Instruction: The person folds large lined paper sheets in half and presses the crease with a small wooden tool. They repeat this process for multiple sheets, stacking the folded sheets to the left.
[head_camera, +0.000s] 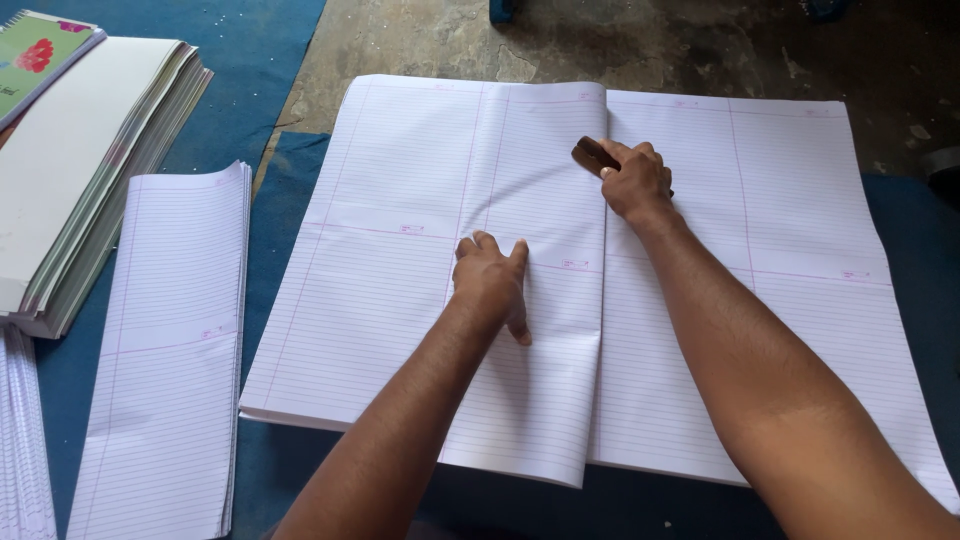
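**Hands press a fold on ruled sheets**

A large stack of ruled paper (420, 300) lies on blue cloth (270, 200) over stained concrete floor (700, 50). The left hand (490, 280) rests flat, fingers loose, on the folded-over sheet (545, 250). The right hand (635, 180) is clenched around a dark wooden tool (590, 152) at the fold's edge. Folded sheets (170, 350) and stacked notebooks (80, 170) sit left.

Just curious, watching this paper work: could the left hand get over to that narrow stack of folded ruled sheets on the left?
Probably yes. The left hand lies flat on the big ruled sheet, and nothing stands between it and the folded stack.
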